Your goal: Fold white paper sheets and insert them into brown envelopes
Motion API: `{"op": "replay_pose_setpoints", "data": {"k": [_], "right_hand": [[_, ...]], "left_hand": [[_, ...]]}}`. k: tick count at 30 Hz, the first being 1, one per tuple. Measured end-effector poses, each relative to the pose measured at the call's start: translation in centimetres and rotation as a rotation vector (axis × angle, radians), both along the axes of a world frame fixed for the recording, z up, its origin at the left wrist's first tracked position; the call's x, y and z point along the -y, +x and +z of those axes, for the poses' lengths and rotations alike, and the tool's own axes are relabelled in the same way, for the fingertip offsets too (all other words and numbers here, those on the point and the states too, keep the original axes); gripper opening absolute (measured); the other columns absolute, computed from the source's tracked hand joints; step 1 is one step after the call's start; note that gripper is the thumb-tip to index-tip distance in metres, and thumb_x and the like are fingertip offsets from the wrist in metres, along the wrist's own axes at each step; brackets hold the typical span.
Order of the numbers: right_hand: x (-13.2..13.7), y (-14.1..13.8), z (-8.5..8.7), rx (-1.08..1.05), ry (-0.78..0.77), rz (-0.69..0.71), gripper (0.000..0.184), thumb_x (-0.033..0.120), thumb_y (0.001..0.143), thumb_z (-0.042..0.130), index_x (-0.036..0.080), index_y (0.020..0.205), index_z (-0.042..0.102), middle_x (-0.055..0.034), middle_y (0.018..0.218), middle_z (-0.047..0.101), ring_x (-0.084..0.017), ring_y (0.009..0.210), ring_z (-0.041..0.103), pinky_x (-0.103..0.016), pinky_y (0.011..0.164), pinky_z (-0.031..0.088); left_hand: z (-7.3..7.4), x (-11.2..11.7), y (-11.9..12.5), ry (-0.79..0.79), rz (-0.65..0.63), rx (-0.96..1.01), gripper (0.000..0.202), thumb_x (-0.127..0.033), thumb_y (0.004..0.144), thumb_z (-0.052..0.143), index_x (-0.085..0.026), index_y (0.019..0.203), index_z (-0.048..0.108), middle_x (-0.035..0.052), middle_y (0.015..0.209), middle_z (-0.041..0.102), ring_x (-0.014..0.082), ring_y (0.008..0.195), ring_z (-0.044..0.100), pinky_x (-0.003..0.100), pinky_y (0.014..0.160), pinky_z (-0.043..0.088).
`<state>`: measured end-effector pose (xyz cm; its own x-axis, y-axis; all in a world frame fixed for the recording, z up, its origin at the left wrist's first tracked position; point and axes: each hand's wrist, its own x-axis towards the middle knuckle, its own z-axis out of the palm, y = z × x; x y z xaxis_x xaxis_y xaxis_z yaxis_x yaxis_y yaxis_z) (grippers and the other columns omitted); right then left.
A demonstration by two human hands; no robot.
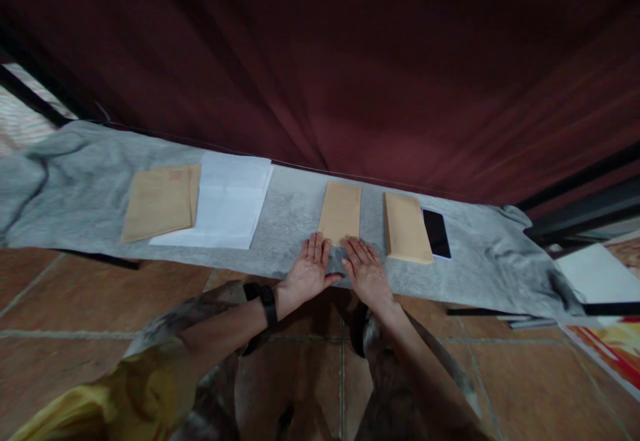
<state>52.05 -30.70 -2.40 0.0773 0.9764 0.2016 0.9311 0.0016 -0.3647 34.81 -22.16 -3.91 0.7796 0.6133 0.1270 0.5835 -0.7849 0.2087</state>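
Note:
A brown paper envelope (341,209) lies lengthwise on the grey cloth in front of me. At its near end, my left hand (311,269) rests flat with fingers outstretched, the fingertips on the lower left corner. My right hand (366,270) is spread likewise on the lower right corner, palm down. To the right lies a thicker brown envelope or stack of envelopes (407,228). Over on the left, more brown envelopes (159,202) overlap white sheets of paper (235,198).
A dark-screened phone (437,233) lies beside the right-hand envelopes. Grey cloth (290,208) covers the narrow bench, rumpled at both ends. A dark red curtain (320,68) hangs behind it. Dark metal bars (585,214) stand at right, above a tiled floor (170,294).

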Motion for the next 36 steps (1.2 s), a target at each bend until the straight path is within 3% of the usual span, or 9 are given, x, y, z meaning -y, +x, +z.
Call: {"op": "replay_pose_setpoints", "data": {"k": [4, 7, 19, 25, 31, 36], "right_hand": [[-0.3, -1.3, -0.4, 0.028, 0.001, 0.059, 0.049, 0.034, 0.107, 0.04, 0.015, 0.152, 0.048, -0.0135, 0.156, 0.048, -0.026, 0.147, 0.042, -0.048, 0.123, 0.03], [-0.1, -1.4, -0.6, 0.069, -0.001, 0.043, 0.049, 0.035, 0.108, 0.039, 0.013, 0.151, 0.049, -0.014, 0.155, 0.049, -0.025, 0.146, 0.044, -0.046, 0.123, 0.032], [0.6, 0.0, 0.2, 0.109, 0.023, -0.076, 0.045, 0.033, 0.107, 0.043, 0.013, 0.144, 0.057, -0.0129, 0.149, 0.057, -0.026, 0.138, 0.053, -0.043, 0.12, 0.035], [0.7, 0.6, 0.5, 0.12, 0.015, -0.117, 0.041, 0.028, 0.105, 0.046, 0.013, 0.14, 0.06, -0.014, 0.143, 0.062, -0.027, 0.135, 0.055, -0.044, 0.119, 0.034], [0.5, 0.7, 0.4, 0.03, -0.014, -0.214, 0.039, 0.023, 0.103, 0.049, 0.017, 0.139, 0.061, -0.0136, 0.142, 0.062, -0.026, 0.129, 0.057, -0.042, 0.111, 0.042], [-0.8, 0.9, 0.2, -0.12, 0.003, -0.328, 0.031, 0.018, 0.097, 0.052, 0.019, 0.123, 0.07, -0.0131, 0.12, 0.069, -0.024, 0.112, 0.064, -0.034, 0.099, 0.049]], "left_hand": [[0.3, 0.2, 0.0, 0.041, -0.006, -0.045, 0.085, -0.053, 0.092, 0.062, 0.0, 0.154, 0.037, 0.0362, 0.161, 0.025, 0.0459, 0.153, 0.021, 0.06, 0.12, 0.025], [0.6, 0.3, 0.0, 0.096, -0.005, -0.098, 0.084, -0.058, 0.094, 0.056, -0.002, 0.154, 0.038, 0.0357, 0.16, 0.028, 0.0442, 0.152, 0.025, 0.059, 0.119, 0.028], [-0.1, -0.3, -0.4, 0.164, 0.018, -0.069, 0.091, -0.066, 0.093, 0.052, 0.008, 0.145, 0.046, 0.0364, 0.153, 0.04, 0.0421, 0.147, 0.038, 0.053, 0.118, 0.035], [-0.2, -0.6, -0.7, 0.166, 0.056, -0.049, 0.09, -0.063, 0.092, 0.056, 0.011, 0.143, 0.048, 0.038, 0.15, 0.043, 0.0444, 0.144, 0.042, 0.053, 0.118, 0.036], [-0.2, -1.0, -0.5, 0.154, 0.058, -0.002, 0.088, -0.064, 0.093, 0.051, 0.011, 0.14, 0.052, 0.0389, 0.146, 0.047, 0.0469, 0.14, 0.047, 0.056, 0.113, 0.041], [0.0, -1.2, -0.3, 0.17, 0.044, -0.016, 0.085, -0.062, 0.095, 0.051, 0.012, 0.137, 0.055, 0.0401, 0.142, 0.05, 0.0484, 0.136, 0.05, 0.057, 0.109, 0.044]]}}
